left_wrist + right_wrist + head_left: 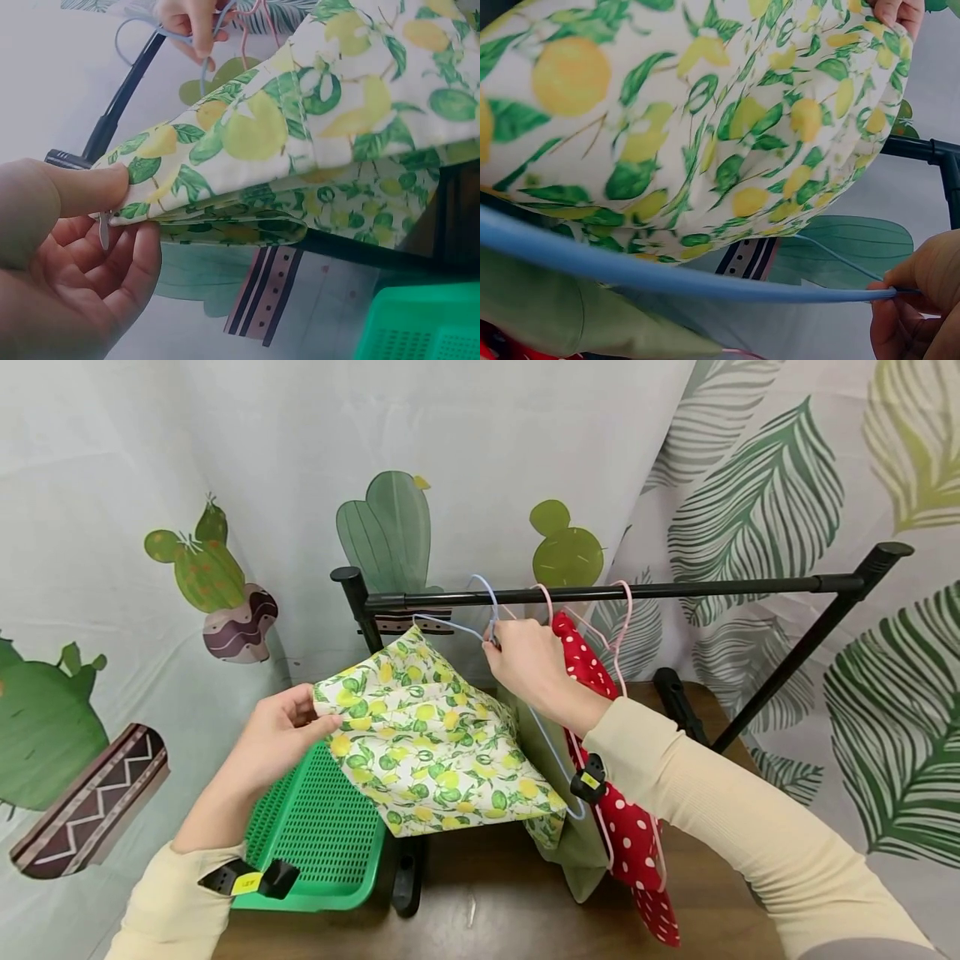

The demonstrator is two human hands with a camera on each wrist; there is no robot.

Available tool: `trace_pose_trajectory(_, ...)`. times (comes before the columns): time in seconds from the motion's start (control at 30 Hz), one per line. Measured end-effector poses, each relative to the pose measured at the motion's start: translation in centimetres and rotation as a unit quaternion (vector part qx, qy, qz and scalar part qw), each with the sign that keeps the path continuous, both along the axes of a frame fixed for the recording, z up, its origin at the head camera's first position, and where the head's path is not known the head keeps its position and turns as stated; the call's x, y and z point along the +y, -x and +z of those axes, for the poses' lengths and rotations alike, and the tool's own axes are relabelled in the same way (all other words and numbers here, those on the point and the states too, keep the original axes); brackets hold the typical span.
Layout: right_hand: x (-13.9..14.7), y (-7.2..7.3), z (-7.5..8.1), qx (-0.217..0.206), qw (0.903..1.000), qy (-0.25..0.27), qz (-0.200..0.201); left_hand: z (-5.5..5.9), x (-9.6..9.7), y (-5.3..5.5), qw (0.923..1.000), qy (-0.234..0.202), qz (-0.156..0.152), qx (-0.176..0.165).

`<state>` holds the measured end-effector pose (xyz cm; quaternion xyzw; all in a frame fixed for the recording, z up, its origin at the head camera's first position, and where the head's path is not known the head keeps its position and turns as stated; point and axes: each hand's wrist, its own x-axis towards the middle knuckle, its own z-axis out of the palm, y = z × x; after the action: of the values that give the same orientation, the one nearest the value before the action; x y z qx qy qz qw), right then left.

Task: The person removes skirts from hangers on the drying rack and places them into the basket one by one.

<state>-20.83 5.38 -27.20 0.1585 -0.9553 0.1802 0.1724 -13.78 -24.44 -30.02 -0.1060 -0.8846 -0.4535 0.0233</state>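
A white cushion cover [435, 752] printed with lemons and green leaves spreads in front of a clothes rack. My left hand [277, 731] pinches its left edge between thumb and fingers. A small metal zip pull [104, 232] hangs by those fingers in the left wrist view. With my right hand [528, 664] I grip a light blue hanger [553, 747] just below its hook, which curves over the black rail [697, 589]. The cover lies across the hanger, hiding part of its frame; one hanger end reaches the cover's upper corner.
Right of the blue hanger, a plain green cloth [581, 864] and a red polka-dot cloth [626, 827] hang beside pink hangers [626, 627]. A green plastic basket [322, 902] stands at left on the brown table [480, 918]. Behind is a printed curtain [480, 460].
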Motion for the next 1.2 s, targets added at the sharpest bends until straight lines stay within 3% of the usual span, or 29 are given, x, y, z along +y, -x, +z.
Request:
trace_pose_trajectory(0.53, 0.1, 0.1, -0.1, 0.003, 1.0000, -0.004, 0.003, 1.2, -1.9, -0.8, 0.9955, 0.058, 0.059, 0.047)
trace_pose_trajectory(0.9, 0.1, 0.2, -0.1, 0.003, 1.0000, -0.005, 0.000, 1.8, -3.5, -1.3, 0.9905, 0.074, 0.107, 0.045)
trace_pose_trajectory(1.07, 0.1, 0.2, -0.2, -0.002, 1.0000, -0.004, 0.001, 2.0, -3.8, -1.6, 0.9898, 0.081, 0.116, 0.017)
trace_pose_trajectory(1.2, 0.0, 0.2, -0.2, -0.001, 1.0000, -0.009, 0.002, 2.3, -4.1, -1.6, 0.9878, 0.094, 0.121, 0.028)
